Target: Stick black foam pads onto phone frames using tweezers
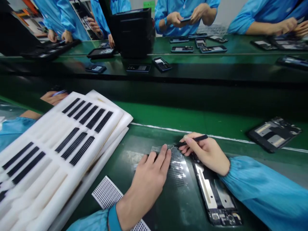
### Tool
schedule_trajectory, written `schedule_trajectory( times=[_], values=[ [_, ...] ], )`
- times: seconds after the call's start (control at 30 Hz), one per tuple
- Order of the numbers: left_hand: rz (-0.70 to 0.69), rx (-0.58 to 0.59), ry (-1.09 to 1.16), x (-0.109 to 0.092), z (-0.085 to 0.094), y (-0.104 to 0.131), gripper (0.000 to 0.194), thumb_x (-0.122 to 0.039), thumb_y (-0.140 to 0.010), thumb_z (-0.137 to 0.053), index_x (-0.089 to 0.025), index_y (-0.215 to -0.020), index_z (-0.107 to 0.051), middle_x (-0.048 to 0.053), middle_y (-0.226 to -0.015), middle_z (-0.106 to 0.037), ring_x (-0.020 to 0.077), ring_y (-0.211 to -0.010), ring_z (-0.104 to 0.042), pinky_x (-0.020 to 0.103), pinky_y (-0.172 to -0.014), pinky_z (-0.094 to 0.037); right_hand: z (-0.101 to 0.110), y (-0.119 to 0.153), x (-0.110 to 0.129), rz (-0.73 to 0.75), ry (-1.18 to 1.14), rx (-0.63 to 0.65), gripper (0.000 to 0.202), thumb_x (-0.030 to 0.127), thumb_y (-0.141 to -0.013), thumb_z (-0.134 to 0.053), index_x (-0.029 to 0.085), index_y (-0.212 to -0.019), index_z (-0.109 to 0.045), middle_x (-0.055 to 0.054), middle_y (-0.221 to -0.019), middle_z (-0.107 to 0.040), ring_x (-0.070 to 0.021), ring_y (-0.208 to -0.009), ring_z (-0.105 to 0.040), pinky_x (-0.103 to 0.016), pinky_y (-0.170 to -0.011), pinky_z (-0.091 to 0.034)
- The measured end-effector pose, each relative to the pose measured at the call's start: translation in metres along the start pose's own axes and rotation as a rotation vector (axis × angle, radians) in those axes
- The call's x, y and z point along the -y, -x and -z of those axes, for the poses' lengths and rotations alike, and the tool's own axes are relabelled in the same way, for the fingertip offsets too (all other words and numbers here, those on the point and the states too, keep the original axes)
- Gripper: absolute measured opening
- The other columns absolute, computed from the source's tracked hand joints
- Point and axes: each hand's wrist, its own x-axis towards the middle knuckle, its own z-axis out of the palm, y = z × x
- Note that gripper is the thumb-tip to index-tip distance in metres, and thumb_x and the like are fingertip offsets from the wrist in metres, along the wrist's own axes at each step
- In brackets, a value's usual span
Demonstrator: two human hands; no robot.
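My left hand [152, 176] lies palm down with its fingers stretched out, pressing on a clear plastic sheet [190, 179] that carries rows of small dark dots. In my right hand [207, 152] are slim black tweezers [200, 138], gripped between thumb and fingers. Their tip points left onto the top edge of the sheet, close to my left fingertips. Partly under my right hand lies an open phone body [216, 192], its inner parts facing up. White sheets with black dots [107, 192] rest beside and under my left forearm.
Stacked white foam trays [96, 150] with black strips in slots fill the left side. Another open phone body [274, 133] lies at the right. Beyond is a conveyor with several phones [162, 64] and a black bin [134, 32]. Co-workers in blue sleeves [255, 19] work opposite; another person's hand [54, 97] is at left.
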Motion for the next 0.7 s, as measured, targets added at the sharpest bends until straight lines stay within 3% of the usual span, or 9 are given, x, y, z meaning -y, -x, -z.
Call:
schedule_trajectory(
  times=[0.27,0.33,0.43,0.5,0.53,0.6,0.7],
  values=[
    [-0.027,0.019,0.145,0.004,-0.002,-0.005,0.069,0.006,-0.075,-0.040,-0.005,-0.142,-0.050,0.013,-0.144,-0.058,0.0286,-0.096,-0.062,0.043,-0.072,-0.060,0.000,-0.001,-0.002,0.030,0.029,-0.006,0.042,0.051,-0.095,-0.060,0.011,-0.090,-0.071,-0.010,-0.074,-0.075,-0.0178,-0.064,-0.074,-0.025,-0.061,-0.064],
    [0.064,0.015,0.278,0.003,0.003,-0.004,0.065,0.005,-0.078,-0.037,-0.008,-0.139,-0.053,0.013,-0.143,-0.058,0.0298,-0.100,-0.061,0.047,-0.078,-0.059,0.002,0.001,0.002,0.043,0.010,-0.007,0.040,0.049,-0.096,-0.061,0.012,-0.093,-0.073,-0.010,-0.075,-0.076,-0.0181,-0.065,-0.075,-0.025,-0.061,-0.064],
    [0.432,-0.044,0.769,-0.001,0.022,0.003,0.043,-0.013,-0.098,-0.034,-0.020,-0.135,-0.055,0.010,-0.126,-0.067,0.0247,-0.097,-0.062,0.046,-0.086,-0.054,0.004,0.015,0.025,0.127,-0.007,-0.054,0.035,0.042,-0.099,-0.058,0.017,-0.082,-0.076,-0.009,-0.091,-0.078,-0.0163,-0.072,-0.076,-0.023,-0.069,-0.064],
    [0.666,0.020,1.274,-0.005,0.041,0.010,0.035,-0.035,-0.105,-0.034,-0.025,-0.133,-0.051,0.005,-0.097,-0.070,0.0166,-0.075,-0.059,0.034,-0.071,-0.051,0.003,0.031,0.048,0.225,0.062,-0.090,0.033,0.036,-0.101,-0.057,0.022,-0.079,-0.077,-0.005,-0.099,-0.078,-0.0154,-0.083,-0.076,-0.020,-0.076,-0.063],
    [0.711,0.083,1.531,-0.007,0.051,0.013,0.035,-0.042,-0.105,-0.036,-0.025,-0.131,-0.050,0.001,-0.085,-0.067,0.0130,-0.064,-0.054,0.028,-0.062,-0.047,0.002,0.039,0.059,0.283,0.109,-0.094,0.028,0.034,-0.100,-0.057,0.024,-0.083,-0.078,-0.002,-0.099,-0.078,-0.0150,-0.086,-0.076,-0.018,-0.078,-0.063],
    [0.670,0.173,1.954,-0.010,0.069,0.018,0.034,-0.046,-0.103,-0.041,-0.021,-0.125,-0.048,-0.003,-0.070,-0.060,0.0081,-0.050,-0.043,0.023,-0.051,-0.037,0.000,0.053,0.075,0.373,0.169,-0.053,0.019,0.030,-0.100,-0.058,0.030,-0.097,-0.077,0.002,-0.093,-0.079,-0.0140,-0.086,-0.076,-0.016,-0.078,-0.062],
    [0.563,0.182,2.259,-0.013,0.083,0.023,0.028,-0.039,-0.103,-0.046,-0.017,-0.120,-0.048,-0.004,-0.067,-0.057,0.0050,-0.047,-0.040,0.022,-0.052,-0.035,-0.003,0.063,0.081,0.402,0.157,0.017,0.020,0.025,-0.101,-0.056,0.033,-0.104,-0.075,0.004,-0.094,-0.079,-0.0127,-0.084,-0.077,-0.013,-0.076,-0.061]
  ],
)
